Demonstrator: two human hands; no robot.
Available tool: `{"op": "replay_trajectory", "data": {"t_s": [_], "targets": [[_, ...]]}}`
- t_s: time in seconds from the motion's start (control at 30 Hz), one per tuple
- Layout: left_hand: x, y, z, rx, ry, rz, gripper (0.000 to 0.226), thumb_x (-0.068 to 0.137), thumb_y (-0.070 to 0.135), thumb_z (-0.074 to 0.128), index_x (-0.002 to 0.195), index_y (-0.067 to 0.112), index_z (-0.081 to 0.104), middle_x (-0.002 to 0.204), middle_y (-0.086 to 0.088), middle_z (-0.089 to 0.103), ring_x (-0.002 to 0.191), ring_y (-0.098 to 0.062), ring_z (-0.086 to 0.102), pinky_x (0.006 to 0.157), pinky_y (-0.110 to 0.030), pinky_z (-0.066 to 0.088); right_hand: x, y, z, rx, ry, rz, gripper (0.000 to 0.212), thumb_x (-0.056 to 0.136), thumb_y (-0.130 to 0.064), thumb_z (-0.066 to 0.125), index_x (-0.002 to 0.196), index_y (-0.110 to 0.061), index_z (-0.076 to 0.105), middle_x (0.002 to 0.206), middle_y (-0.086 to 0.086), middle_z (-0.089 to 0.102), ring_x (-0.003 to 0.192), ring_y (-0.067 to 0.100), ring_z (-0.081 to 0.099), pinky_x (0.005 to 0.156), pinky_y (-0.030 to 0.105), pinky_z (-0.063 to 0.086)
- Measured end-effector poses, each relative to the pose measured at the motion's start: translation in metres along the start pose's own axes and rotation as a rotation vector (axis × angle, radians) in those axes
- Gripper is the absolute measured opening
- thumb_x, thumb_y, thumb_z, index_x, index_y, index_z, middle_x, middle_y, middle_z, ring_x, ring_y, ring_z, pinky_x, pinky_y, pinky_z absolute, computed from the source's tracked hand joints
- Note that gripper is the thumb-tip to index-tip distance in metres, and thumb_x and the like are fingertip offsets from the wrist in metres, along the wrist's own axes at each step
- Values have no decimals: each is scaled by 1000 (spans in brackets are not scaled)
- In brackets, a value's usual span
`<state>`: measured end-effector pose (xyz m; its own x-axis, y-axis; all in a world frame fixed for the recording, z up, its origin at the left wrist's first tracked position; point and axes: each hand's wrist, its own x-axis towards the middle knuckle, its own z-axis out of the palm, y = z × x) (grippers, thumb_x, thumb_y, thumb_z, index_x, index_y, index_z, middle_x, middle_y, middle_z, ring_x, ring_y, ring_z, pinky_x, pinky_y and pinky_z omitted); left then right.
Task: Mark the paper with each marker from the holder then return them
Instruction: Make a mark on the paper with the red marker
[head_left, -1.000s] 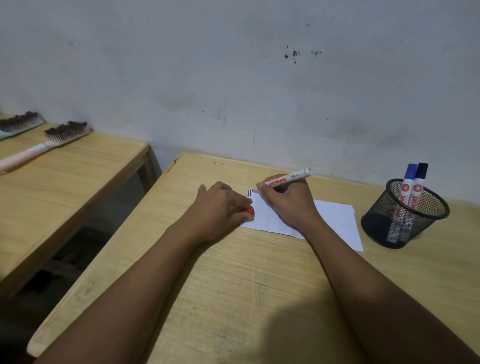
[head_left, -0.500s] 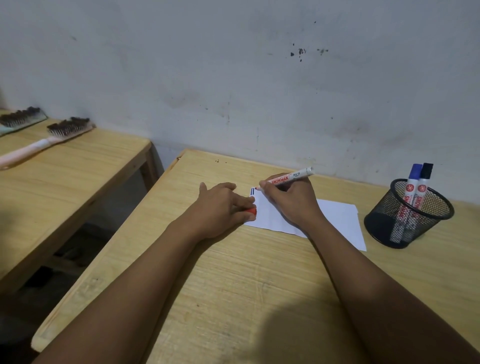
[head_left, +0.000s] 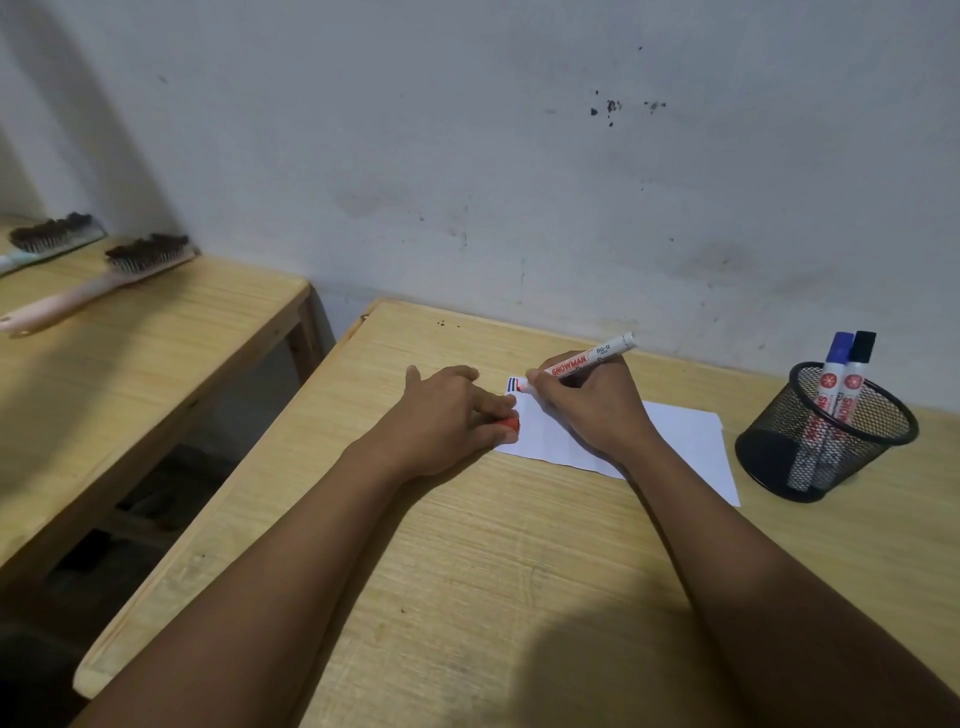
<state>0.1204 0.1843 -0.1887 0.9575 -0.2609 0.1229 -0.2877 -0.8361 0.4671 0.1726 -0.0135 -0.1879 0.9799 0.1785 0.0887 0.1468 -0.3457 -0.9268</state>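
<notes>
Right hand (head_left: 587, 410) grips marker (head_left: 589, 360) on paper (head_left: 680, 431); left hand (head_left: 447, 415) clasps red cap (head_left: 509, 425).

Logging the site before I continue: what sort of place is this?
Probably a plain workroom or classroom: bare wooden desks against a scuffed wall, a mesh marker holder, brushes on the neighbouring desk.

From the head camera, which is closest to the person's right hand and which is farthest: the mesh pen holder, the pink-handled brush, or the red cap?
Measured from the right hand:
1. The red cap, just to its left, pinched in the left hand at the paper's edge.
2. The mesh pen holder, off to its right on the same desk.
3. The pink-handled brush, far left, on the neighbouring desk.
</notes>
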Motion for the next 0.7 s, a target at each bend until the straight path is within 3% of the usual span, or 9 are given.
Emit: {"op": "replay_trajectory", "data": {"t_s": [0.23,0.4,0.53,0.63,0.7], "targets": [[1,-1,0,3,-7,-6,27,87,50,61,111,40,70,132,23,59,140,-15,32,109,-69,13,1,-1,-1,41,17,20,16,88,-25,79,86,-8,78,81,13,77,70,17,69,64,31,58],[0,1,1,-35,11,-19,25,86,51,62,107,41,71,131,26,59,140,-12,32,109,-69,11,4,-13,-14,400,88,61,13,91,-11,76,92,1,74,74,14,70,66,22,64,64,38,53],[-7,7,1,10,44,6,24,90,50,57,105,39,71,131,25,59,140,-12,32,110,-65,13,-6,-36,-36,541,203,-9,4,91,-8,74,92,-4,75,78,10,72,67,18,66,65,30,57],[-12,15,0,92,103,85,23,91,47,52,100,37,71,140,18,53,132,-11,43,101,-54,25,-23,-52,-52,527,192,-40,9,91,-3,73,100,-4,73,80,10,73,65,16,68,62,25,58],[-15,23,-4,107,146,91,24,90,48,52,102,41,71,149,15,44,133,-10,42,107,-56,23,-35,-63,-68,517,170,-57,10,91,-3,73,100,-6,71,80,11,73,64,17,68,60,25,58]]}}
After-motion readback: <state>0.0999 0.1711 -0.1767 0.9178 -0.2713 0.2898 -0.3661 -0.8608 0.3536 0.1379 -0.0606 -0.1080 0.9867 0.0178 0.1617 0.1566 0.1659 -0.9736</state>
